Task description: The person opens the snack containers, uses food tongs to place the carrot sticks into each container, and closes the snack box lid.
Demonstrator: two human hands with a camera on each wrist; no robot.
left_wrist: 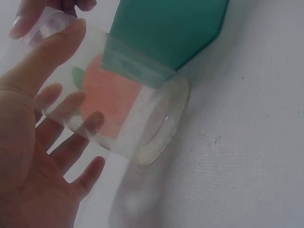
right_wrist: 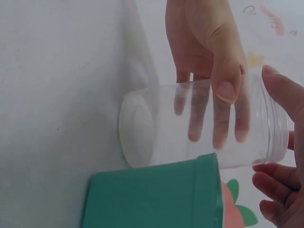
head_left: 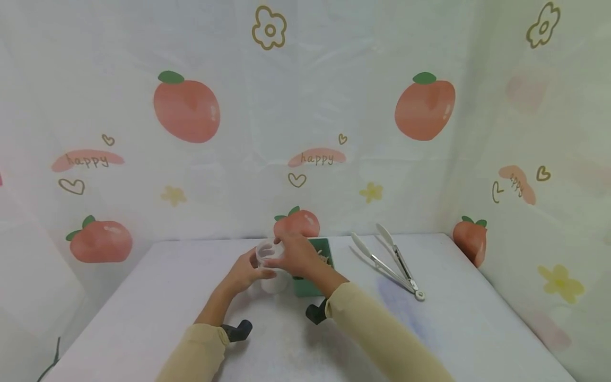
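Note:
A clear plastic jar stands upright on the white table. My left hand holds its side, thumb on one face and fingers spread round the other; they show through the wall in the right wrist view. My right hand grips the jar's top, thumb on one side of the ridged neck and curled fingers on the other. Whether a lid sits there I cannot tell. The lower jar looks see-through, with nothing visible inside. Close by on the right is a green box, partly hidden by my right hand and forearm.
Small brownish pieces lie in the green box. Metal tongs with pale tips lie spread on the table to the right. A patterned white sheet hangs behind the table and along its right side.

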